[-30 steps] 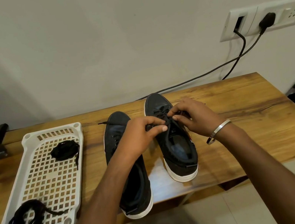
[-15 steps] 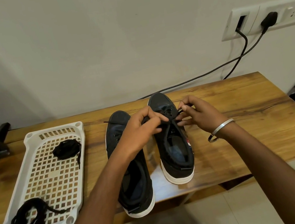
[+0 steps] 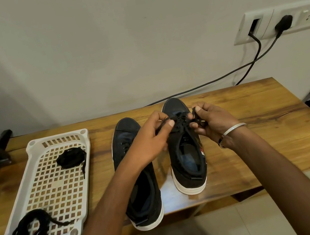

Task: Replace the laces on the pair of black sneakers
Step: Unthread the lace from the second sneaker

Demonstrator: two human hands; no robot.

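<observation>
Head view shows your left hand and right hand each pinching an end of the black woven lace over the right-hand black canvas sneaker, whose long axis runs 12 to 6 on the wooden bench; ends pull toward 9 and 3.

The two low canvas sneakers, left one and right one, are black with white rubber soles; the right one carries a small red and white mark on its outer side. The thin cord lace at the right sneaker is black. The perforated plastic tray is white, its base a grid of square holes, and both coiled lace bundles in it, far and near, are black. The wooden tabletop is honey-brown with darker grain streaks. The metal bangle is silver. The wall socket plate is white, its plug and cables black.
</observation>
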